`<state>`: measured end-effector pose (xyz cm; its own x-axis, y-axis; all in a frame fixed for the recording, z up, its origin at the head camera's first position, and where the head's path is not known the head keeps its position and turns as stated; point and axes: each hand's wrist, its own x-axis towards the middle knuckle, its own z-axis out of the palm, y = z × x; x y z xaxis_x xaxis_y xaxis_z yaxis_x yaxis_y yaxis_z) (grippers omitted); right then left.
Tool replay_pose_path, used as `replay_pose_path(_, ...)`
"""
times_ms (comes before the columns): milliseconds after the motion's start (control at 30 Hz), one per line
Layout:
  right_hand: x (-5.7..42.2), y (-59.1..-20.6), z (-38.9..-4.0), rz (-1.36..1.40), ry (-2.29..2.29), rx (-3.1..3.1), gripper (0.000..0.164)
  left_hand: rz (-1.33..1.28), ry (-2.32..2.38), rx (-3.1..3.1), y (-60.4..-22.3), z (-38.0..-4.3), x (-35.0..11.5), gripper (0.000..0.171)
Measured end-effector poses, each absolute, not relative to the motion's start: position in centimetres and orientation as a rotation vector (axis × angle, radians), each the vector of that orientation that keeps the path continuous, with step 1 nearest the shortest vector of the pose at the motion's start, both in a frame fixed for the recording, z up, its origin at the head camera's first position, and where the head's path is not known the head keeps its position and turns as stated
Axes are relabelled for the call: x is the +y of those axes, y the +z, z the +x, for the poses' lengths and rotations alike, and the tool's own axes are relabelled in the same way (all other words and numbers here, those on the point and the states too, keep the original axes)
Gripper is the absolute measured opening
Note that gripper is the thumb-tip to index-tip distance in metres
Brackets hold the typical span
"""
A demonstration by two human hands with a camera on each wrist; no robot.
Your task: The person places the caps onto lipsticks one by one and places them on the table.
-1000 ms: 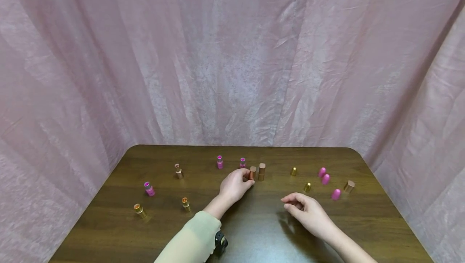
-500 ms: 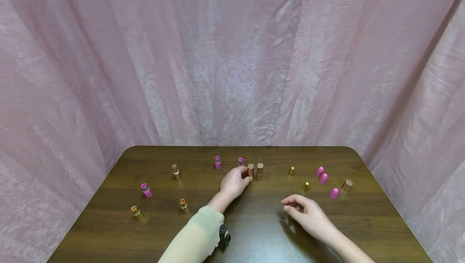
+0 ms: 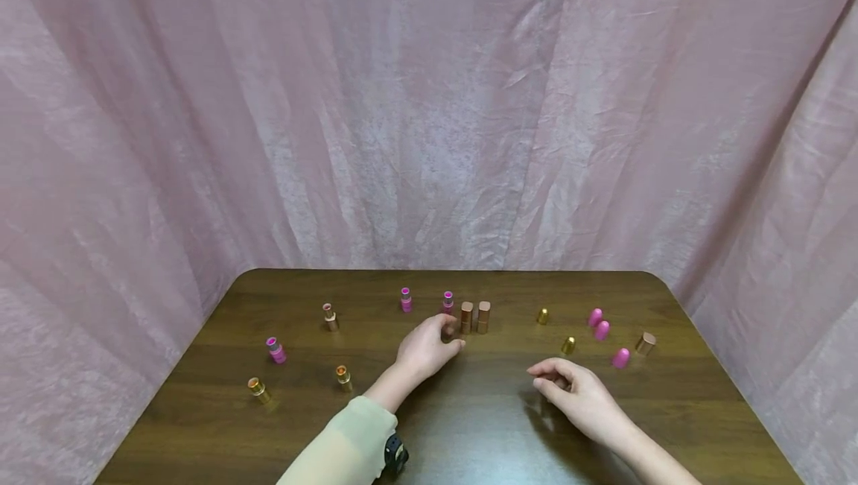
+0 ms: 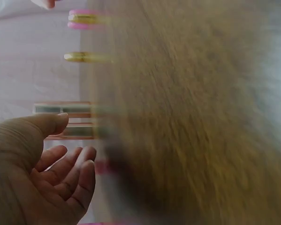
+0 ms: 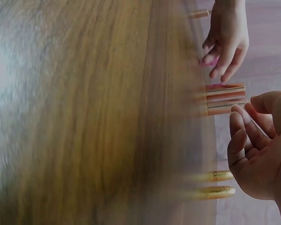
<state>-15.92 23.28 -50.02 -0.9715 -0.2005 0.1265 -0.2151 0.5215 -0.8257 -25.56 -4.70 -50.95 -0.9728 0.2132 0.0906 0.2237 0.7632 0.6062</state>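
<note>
Two capped rose-gold lipsticks stand side by side near the table's middle, the left lipstick (image 3: 466,318) and the right lipstick (image 3: 483,318). Just left of them, my left hand (image 3: 425,349) has its thumb and fingers spread apart with nothing between them. A pink lipstick base (image 3: 447,302) stands right behind its fingertips. My right hand (image 3: 579,398) hovers over the front right of the table, fingers loosely bent and holding nothing. Nearest to it is a gold lipstick cap (image 3: 568,345). In the right wrist view both lipsticks (image 5: 224,105) appear beyond the right fingertips.
Uncapped lipstick bases are scattered on the left: rose-gold (image 3: 331,317), pink (image 3: 275,350) and gold (image 3: 258,390) ones. Several caps stand at the right, among them a pink cap (image 3: 620,358) and a rose-gold cap (image 3: 646,343). A pink curtain (image 3: 429,112) hangs behind the wooden table (image 3: 469,425).
My left hand has let go of the left rose-gold lipstick and drawn slightly left, leaving it upright beside the other. The right hand has barely moved.
</note>
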Motion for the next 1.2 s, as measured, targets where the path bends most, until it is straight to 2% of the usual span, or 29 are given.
replay_pose_path(367, 24.6, -49.3, -15.8, 0.320, 1.398, -2.705, 0.016, -0.749, -0.644, -2.834, -48.7, -20.6, -7.3, 0.034)
replay_pose_path(600, 26.6, -48.4, -15.4, 0.327, 1.334, -2.638, 0.014, -0.964, -0.500, -2.729, -48.4, -16.4, -8.8, 0.036)
replay_pose_path(800, 30.8, -46.2, -16.3, 0.206, 1.170, -2.626, 0.023, -1.092, -0.414, -2.596, -48.8, -13.7, -9.6, 0.040)
replay_pose_path(1067, 38.0, -45.7, -19.5, 0.063, 0.769, -2.728, 0.028, -1.153, -0.417, -2.561, -49.5, -12.7, -9.8, 0.039)
replay_pose_path(1200, 39.8, -46.3, -20.7, 0.030, 0.665, -2.898, 0.043, -1.175, -0.435, -2.571, -49.9, -12.5, -9.7, 0.038)
